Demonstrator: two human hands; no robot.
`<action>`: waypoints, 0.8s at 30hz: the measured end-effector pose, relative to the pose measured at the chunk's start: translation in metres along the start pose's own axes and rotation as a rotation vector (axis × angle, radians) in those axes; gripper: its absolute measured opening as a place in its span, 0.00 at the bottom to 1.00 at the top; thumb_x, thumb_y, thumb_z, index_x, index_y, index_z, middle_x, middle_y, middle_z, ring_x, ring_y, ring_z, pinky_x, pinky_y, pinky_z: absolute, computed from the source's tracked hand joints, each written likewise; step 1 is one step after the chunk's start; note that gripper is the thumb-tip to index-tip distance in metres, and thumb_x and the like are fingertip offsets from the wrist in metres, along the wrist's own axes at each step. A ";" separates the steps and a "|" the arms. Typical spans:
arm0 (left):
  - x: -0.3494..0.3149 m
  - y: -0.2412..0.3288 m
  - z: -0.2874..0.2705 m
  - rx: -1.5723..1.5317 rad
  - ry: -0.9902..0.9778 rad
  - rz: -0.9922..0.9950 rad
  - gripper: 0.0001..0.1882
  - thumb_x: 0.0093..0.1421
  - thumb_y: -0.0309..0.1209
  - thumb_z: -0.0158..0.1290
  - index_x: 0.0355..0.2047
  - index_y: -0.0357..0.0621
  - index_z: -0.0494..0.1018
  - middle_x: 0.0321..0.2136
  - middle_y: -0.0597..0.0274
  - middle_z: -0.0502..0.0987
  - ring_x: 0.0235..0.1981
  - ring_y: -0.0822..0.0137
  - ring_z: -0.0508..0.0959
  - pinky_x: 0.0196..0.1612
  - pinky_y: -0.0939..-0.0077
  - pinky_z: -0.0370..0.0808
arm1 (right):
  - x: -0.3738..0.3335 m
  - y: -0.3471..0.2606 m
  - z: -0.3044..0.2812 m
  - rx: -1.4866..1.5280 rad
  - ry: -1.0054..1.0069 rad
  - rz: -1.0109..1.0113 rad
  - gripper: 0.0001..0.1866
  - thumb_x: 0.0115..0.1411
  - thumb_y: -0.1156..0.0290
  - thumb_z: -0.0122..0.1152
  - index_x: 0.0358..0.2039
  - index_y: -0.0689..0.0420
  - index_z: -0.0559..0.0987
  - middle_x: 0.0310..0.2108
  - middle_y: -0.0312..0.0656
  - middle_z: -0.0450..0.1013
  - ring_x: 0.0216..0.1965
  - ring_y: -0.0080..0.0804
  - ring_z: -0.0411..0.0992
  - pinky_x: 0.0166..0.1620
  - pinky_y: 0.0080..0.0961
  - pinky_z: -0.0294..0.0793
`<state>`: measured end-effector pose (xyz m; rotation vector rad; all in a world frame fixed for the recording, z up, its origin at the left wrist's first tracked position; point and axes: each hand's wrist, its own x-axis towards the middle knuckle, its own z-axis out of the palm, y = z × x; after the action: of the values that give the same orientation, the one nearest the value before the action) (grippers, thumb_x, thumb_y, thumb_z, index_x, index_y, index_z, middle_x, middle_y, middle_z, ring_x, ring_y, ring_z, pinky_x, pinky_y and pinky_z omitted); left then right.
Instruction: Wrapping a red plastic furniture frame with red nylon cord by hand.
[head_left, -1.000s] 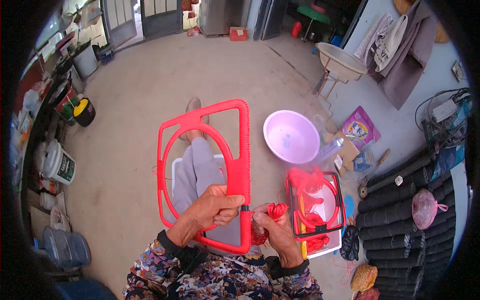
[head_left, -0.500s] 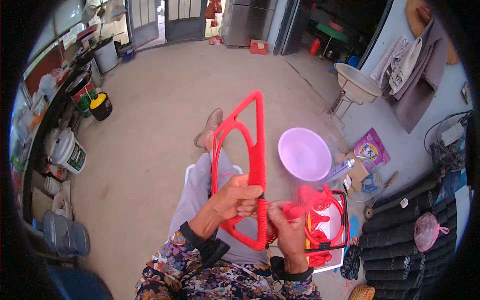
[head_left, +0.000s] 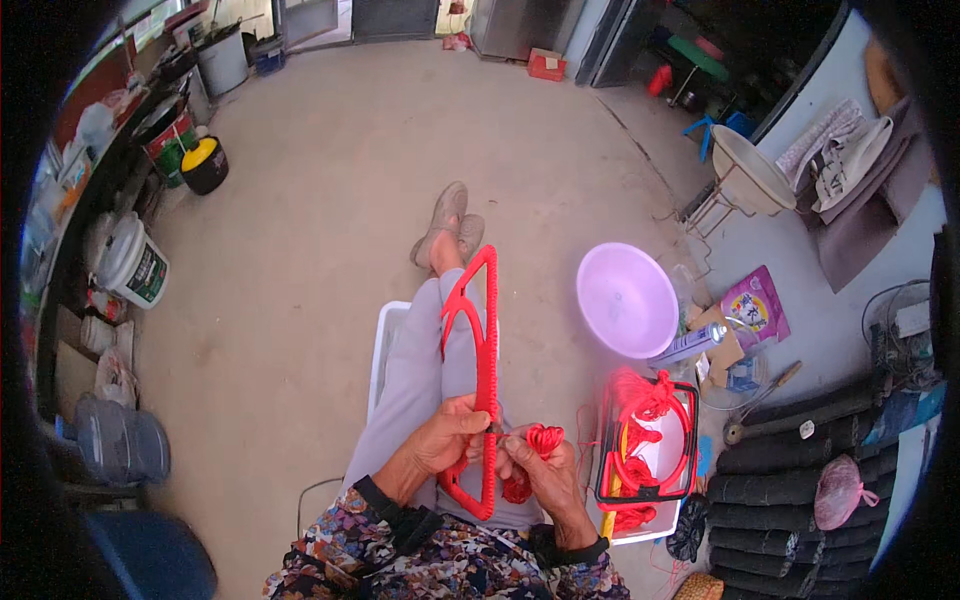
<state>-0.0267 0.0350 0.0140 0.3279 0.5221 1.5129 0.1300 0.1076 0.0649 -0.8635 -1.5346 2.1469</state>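
Note:
A frame with straight edges and a curved inner piece, wrapped in red cord, stands tilted above my lap. My left hand is closed round its near part, thumb beside a short dark stretch of the edge. Just right of that edge, my right hand is closed on a small bundle of red cord, part of which shows above the fingers. More red cord hangs below, between the right hand and the frame. The right fingertips come close to the edge; whether they touch it I cannot tell.
At my right a white box holds red cord hanks, with a black frame with a red ring on top. Beyond it are a purple basin and a spray can. Dark rolled material lies far right; buckets line the left.
The view has tipped downward. The wrapped frame sits lower, and my right hand has moved down and slightly left with the cord, close to the frame's edge.

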 end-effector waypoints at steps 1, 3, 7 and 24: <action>-0.003 -0.001 -0.002 -0.009 0.002 0.000 0.18 0.53 0.40 0.59 0.33 0.38 0.68 0.18 0.66 0.70 0.16 0.74 0.68 0.17 0.83 0.64 | 0.000 -0.002 0.001 -0.005 0.001 0.007 0.09 0.61 0.70 0.54 0.33 0.63 0.75 0.23 0.37 0.73 0.22 0.20 0.68 0.25 0.17 0.67; -0.010 -0.002 -0.004 -0.029 0.040 0.045 0.20 0.52 0.41 0.59 0.36 0.38 0.69 0.23 0.63 0.73 0.22 0.71 0.72 0.25 0.78 0.69 | -0.002 -0.006 0.001 -0.080 -0.046 0.048 0.08 0.61 0.71 0.54 0.34 0.63 0.73 0.22 0.40 0.72 0.22 0.23 0.70 0.26 0.17 0.69; -0.019 0.006 -0.002 0.039 0.047 -0.006 0.21 0.53 0.41 0.59 0.38 0.38 0.69 0.24 0.63 0.73 0.25 0.69 0.73 0.30 0.74 0.70 | -0.003 -0.004 0.003 -0.104 -0.021 0.068 0.09 0.61 0.70 0.54 0.32 0.63 0.75 0.22 0.37 0.72 0.23 0.21 0.69 0.28 0.18 0.69; -0.030 0.011 0.023 -0.067 0.134 0.058 0.13 0.59 0.37 0.52 0.37 0.40 0.68 0.16 0.72 0.65 0.15 0.80 0.61 0.16 0.85 0.57 | -0.004 -0.011 0.025 -0.152 -0.063 -0.026 0.09 0.62 0.68 0.53 0.29 0.61 0.75 0.20 0.33 0.71 0.21 0.18 0.67 0.26 0.16 0.67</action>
<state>-0.0241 0.0079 0.0426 0.1925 0.5702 1.6120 0.1160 0.0912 0.0818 -0.8264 -1.7495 2.0786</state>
